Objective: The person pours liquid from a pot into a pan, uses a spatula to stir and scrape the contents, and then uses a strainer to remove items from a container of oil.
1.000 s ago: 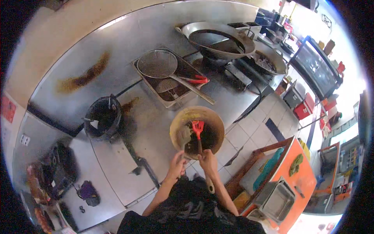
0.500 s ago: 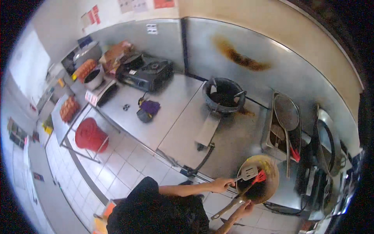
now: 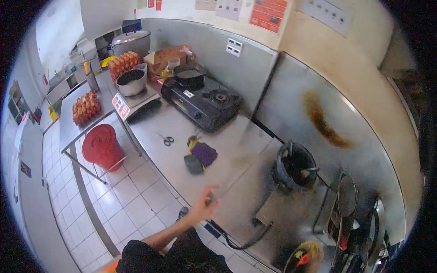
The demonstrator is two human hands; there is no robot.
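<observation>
Can see the left hand (image 3: 204, 207), somewhat blurred, over the near edge of the metal table (image 3: 175, 166), with its bare forearm entering from eight o'clock. Fingers (image 3: 212, 187) mostly bent in, gripping a small dark object (image 3: 208, 199), too blurred to name. Cannot tell the state of the right fingers, out of view.

Counting every hour from the left hand: at four o'clock, well apart and cut off by the lower edge of the view, a yellow-stained pan (image 3: 315, 250) with a red-headed utensil (image 3: 303, 260) inside. At twelve, near the hand on the table, a purple cloth (image 3: 205, 154) touching a grey piece (image 3: 194, 164); at eleven, black scissors (image 3: 168, 141). Farther off at twelve, a black stove (image 3: 200, 107) carrying a dark pot (image 3: 189, 77) on its left side. At two, a round black burner (image 3: 296, 167); at three, a long-handled strainer (image 3: 348, 195) lying near the wall. At ten, a red bin (image 3: 101, 145) on the tiled floor (image 3: 136, 182); at eleven, far back, a pale pot (image 3: 132, 84) with dark contents.
</observation>
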